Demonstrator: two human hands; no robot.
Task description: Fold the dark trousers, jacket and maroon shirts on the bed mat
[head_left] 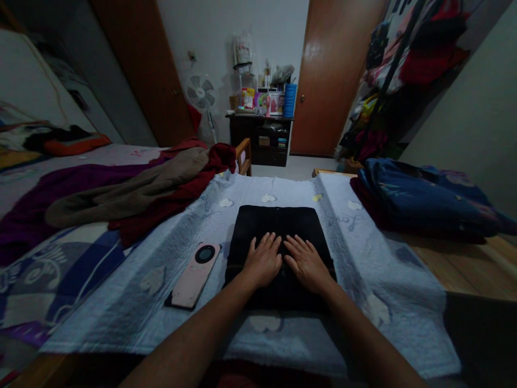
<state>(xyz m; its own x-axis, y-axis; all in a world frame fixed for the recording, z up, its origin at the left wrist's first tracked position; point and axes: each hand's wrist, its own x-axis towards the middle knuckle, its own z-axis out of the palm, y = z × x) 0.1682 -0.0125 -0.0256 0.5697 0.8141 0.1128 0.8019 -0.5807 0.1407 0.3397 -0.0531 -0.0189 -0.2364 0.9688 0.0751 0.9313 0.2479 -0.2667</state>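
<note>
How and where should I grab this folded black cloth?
Probably at its two side edges, left hand from the left, right hand from the right: the folded black cloth lies flat and wide on the pale sheet, both edges exposed.

Bedroom in home: patterned bedding (86, 264), heaped clothes (137, 186), standing fan (202, 92), hung garments (432, 64), wooden door (323, 70) beside cluttered cabinet (242, 132).

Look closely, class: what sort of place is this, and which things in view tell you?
Probably a bedroom in a home: patterned bedding with loose garments on it at left, a standing fan by the wall, and hanging clothes at right.
</note>
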